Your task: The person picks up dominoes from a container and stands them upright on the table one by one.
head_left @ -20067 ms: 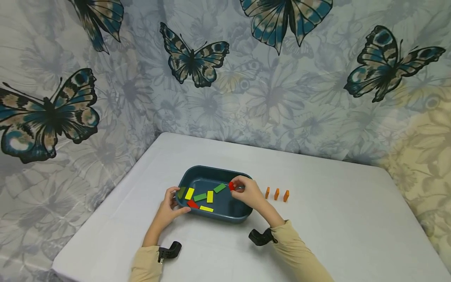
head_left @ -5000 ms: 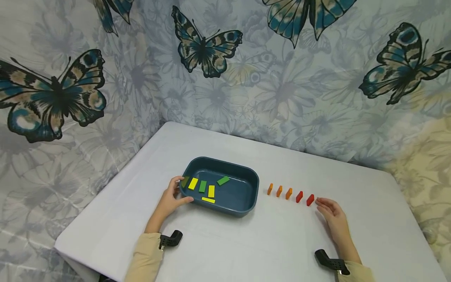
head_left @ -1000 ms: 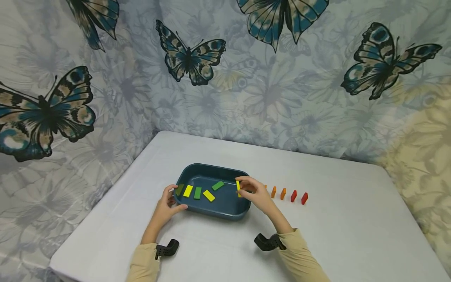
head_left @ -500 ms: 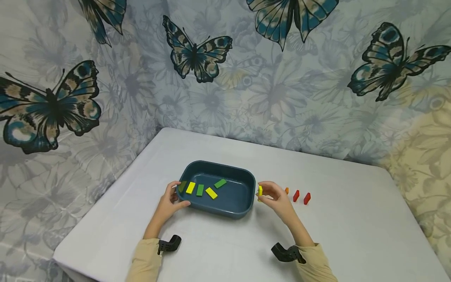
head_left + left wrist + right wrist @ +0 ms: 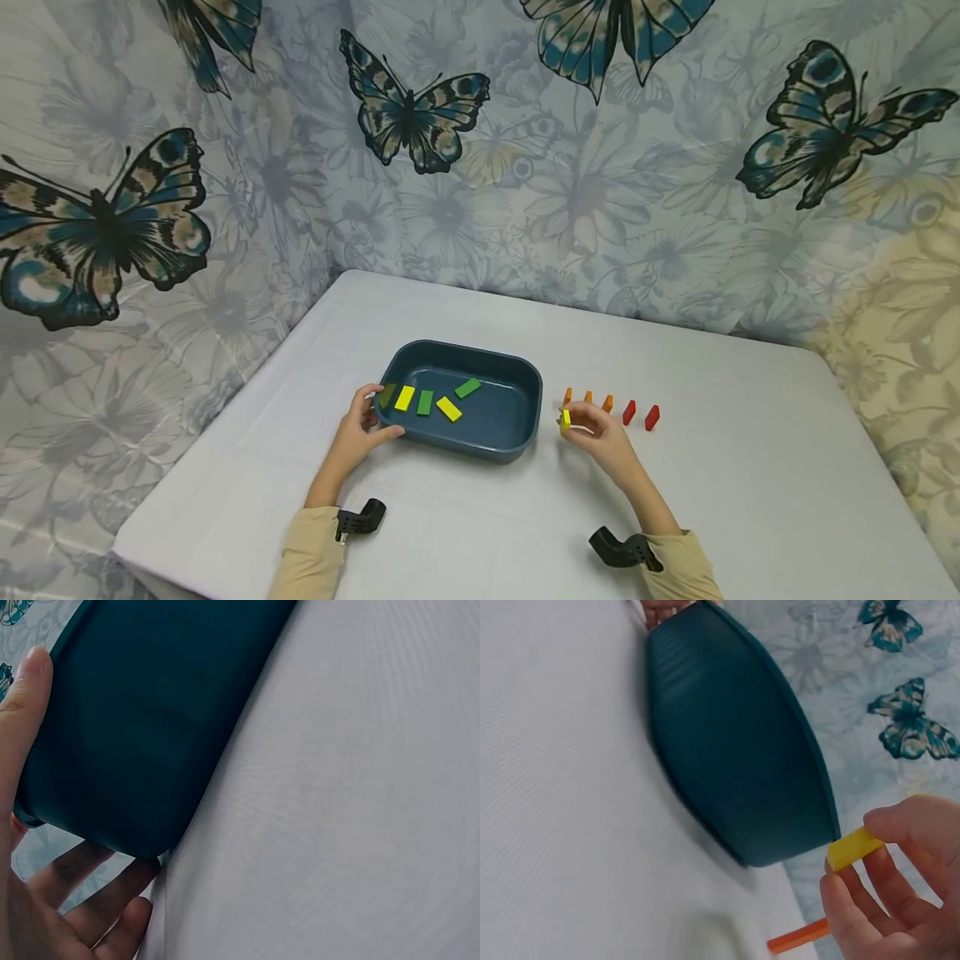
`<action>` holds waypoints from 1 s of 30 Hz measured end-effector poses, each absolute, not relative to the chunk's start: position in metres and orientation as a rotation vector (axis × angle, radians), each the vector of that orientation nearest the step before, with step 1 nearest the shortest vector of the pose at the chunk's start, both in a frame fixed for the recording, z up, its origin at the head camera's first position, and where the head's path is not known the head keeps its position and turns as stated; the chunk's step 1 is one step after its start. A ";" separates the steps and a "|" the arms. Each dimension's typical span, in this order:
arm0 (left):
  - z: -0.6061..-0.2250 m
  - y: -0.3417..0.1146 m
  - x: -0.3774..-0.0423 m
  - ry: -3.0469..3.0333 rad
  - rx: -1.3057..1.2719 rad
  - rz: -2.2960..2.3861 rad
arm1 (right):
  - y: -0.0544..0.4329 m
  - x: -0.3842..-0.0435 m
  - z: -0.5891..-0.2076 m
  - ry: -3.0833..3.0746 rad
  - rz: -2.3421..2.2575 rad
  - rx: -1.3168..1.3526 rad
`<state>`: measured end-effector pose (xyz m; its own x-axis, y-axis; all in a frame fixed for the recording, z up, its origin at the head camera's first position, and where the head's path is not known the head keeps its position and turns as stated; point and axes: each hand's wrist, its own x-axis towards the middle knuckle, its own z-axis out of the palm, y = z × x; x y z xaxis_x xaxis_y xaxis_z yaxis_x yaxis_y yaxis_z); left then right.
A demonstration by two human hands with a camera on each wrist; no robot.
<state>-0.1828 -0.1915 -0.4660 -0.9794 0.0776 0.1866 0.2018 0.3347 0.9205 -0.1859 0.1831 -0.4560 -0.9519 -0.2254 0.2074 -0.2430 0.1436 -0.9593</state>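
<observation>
A dark teal rectangular tray (image 5: 495, 421) sits on the table. At its left end my left hand (image 5: 354, 442) grips it, thumb along the near side and fingers around the corner. Inside lie yellow dominoes (image 5: 405, 398) and green dominoes (image 5: 424, 403), several in all, mostly in the left half. My right hand (image 5: 606, 442) pinches a yellow domino (image 5: 566, 420) between thumb and fingertips, just right of the tray. Behind that hand, three orange dominoes (image 5: 607, 403) and two red dominoes (image 5: 652, 417) stand on edge in a row. One orange domino (image 5: 799, 936) shows below the fingers in the right wrist view.
A white cloth covers the table (image 5: 480, 533). Patterned fabric with butterflies (image 5: 408, 112) hangs behind and to the left. A black wrist camera (image 5: 362, 518) is worn on the left wrist, another black camera (image 5: 622, 548) on the right.
The two red dominoes have joined the orange row since the oldest frame. Over the last second my right hand has carried the yellow domino out past the tray's right rim. The left hand keeps its grip.
</observation>
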 end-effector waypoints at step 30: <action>-0.464 -0.189 -0.182 -2.455 -0.287 -1.739 | 0.190 -0.186 -0.494 -2.397 2.025 0.255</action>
